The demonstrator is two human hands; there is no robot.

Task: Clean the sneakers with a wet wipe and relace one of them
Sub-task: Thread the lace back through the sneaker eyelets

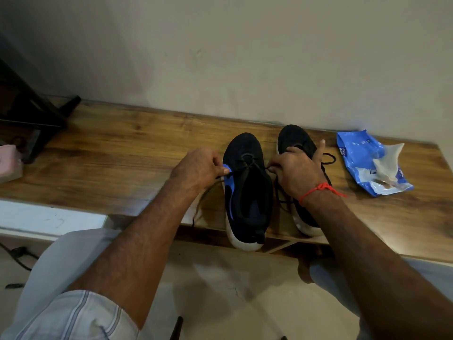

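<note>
Both hands pinch one black lace: left hand point(199, 168) at nine o'clock of the left sneaker point(247, 190), right hand point(293, 174) at three. That sneaker lies on the worktop point(110, 153), its long axis running six to twelve, so I judge the lace ends pull outward across it.

Two black knit sneakers are seen, the left sneaker point(247, 192) marked with a blue side panel and a white sole, the right sneaker point(297, 146) likewise white-soled. Their laces point(247, 165) are black. The wooden shelf point(110, 155) is grained in warm brown. A blue-and-white wipes packet point(362, 163) is noted, and a red thread point(316, 190) (knotted at the wrist). The sleeve point(73, 315) is pale blue, faintly striped.
</note>
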